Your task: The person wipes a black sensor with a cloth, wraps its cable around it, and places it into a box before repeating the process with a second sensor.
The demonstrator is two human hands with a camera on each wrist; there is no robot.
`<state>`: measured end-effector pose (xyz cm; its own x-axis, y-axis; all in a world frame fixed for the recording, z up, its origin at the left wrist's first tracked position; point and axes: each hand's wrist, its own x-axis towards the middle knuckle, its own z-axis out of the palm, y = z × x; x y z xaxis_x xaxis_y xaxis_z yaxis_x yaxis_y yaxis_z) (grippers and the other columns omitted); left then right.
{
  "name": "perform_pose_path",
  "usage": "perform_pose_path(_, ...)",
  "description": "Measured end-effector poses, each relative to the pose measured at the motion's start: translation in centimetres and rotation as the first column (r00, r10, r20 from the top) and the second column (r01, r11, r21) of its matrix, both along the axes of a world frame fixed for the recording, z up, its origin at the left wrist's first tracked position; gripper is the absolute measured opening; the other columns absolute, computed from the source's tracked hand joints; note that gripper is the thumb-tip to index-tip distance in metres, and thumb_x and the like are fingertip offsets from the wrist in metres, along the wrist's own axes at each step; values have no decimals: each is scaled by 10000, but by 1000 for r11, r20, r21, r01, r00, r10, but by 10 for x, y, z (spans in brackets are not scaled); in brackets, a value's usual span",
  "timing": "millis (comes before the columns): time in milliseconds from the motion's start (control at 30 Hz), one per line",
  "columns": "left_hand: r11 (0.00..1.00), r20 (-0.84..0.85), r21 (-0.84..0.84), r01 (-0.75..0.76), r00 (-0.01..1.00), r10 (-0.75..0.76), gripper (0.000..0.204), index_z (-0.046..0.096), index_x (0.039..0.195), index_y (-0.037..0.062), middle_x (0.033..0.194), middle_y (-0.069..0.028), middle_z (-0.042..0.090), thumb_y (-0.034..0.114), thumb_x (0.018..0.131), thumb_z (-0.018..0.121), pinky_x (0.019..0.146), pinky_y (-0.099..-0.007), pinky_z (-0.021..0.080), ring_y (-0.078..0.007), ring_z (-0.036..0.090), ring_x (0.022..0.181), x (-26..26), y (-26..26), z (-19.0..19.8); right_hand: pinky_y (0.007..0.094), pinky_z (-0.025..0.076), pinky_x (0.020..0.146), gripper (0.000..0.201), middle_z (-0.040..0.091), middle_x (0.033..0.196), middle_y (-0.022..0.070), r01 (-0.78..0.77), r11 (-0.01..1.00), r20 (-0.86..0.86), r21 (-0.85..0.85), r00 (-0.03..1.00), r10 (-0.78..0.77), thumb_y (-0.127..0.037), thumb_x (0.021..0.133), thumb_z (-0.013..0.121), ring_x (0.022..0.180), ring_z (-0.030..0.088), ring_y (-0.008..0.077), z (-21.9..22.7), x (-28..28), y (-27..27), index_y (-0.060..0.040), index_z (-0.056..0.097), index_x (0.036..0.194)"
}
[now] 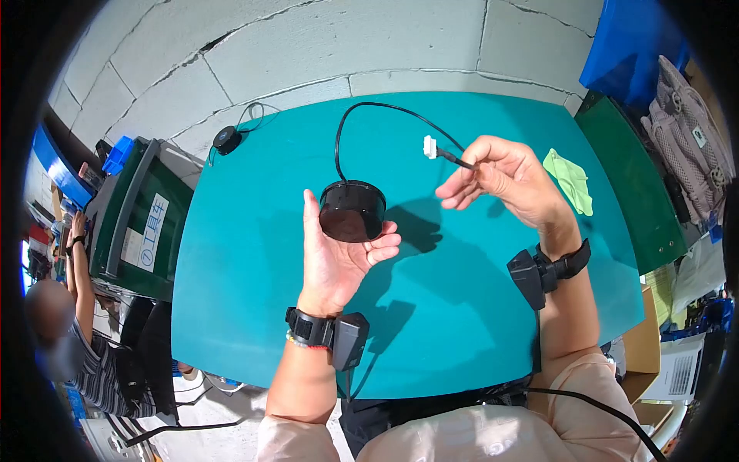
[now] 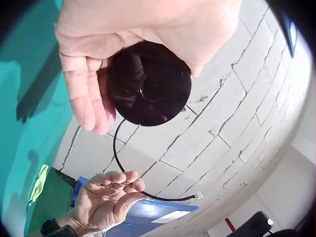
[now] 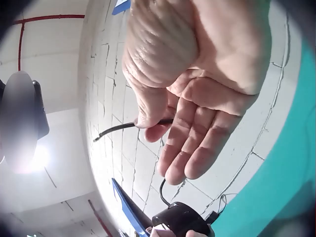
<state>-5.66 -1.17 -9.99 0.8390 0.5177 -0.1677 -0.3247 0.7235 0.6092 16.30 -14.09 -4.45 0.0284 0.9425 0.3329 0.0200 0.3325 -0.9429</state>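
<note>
My left hand (image 1: 335, 269) holds a black cylindrical device (image 1: 352, 214) above the table, thumb on one side and fingers around the other. In the left wrist view the round glossy face of this device (image 2: 150, 84) shows between thumb and fingers. A thin black cable (image 1: 385, 105) leaves its far side and arcs over to the right. There my right hand (image 1: 514, 179) pinches the cable between thumb and index finger, close to its end. Beyond the pinch a white plug (image 1: 429, 147) sticks out to the left. The other right fingers extend loosely, as the right wrist view shows.
The green table (image 1: 254, 292) lies below both hands. A small black round object (image 1: 227, 139) with a thin cord sits at its far left. A light green cloth (image 1: 570, 182) lies at the right edge. Behind stands a white block wall (image 1: 308, 46); another person (image 1: 108, 362) is at the left.
</note>
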Motion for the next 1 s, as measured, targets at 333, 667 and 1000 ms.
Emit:
perform_pose_path(333,997,32,-20,73,997,-72,1023,476,1110,-42,863,-219,604,867,721,214,667,-421,553,-355,651,723,-7,2,-3,275,506,622,305,652,839,126,203,976,95,-82,976,-195,-305,965,469,712,640,176,-1,-12,5,-20,575,956)
perform_pose_path(667,999,235,37,4,972,-13,1013,584,728,-30,1253,-188,521,892,688,166,969,-511,360,-358,466,1144,-2,-3,-3,256,480,577,382,618,781,69,40,959,132,-282,991,-3,-306,978,429,637,583,130,-28,-41,20,13,636,1000)
perform_pose_path(1000,999,250,-39,-26,968,35,901,413,584,14,713,-115,461,873,716,175,803,-407,435,-307,504,826,-4,-2,1,204,437,492,296,639,860,84,487,873,-298,-14,831,-469,-165,939,525,586,578,75,-6,-34,14,35,556,1156)
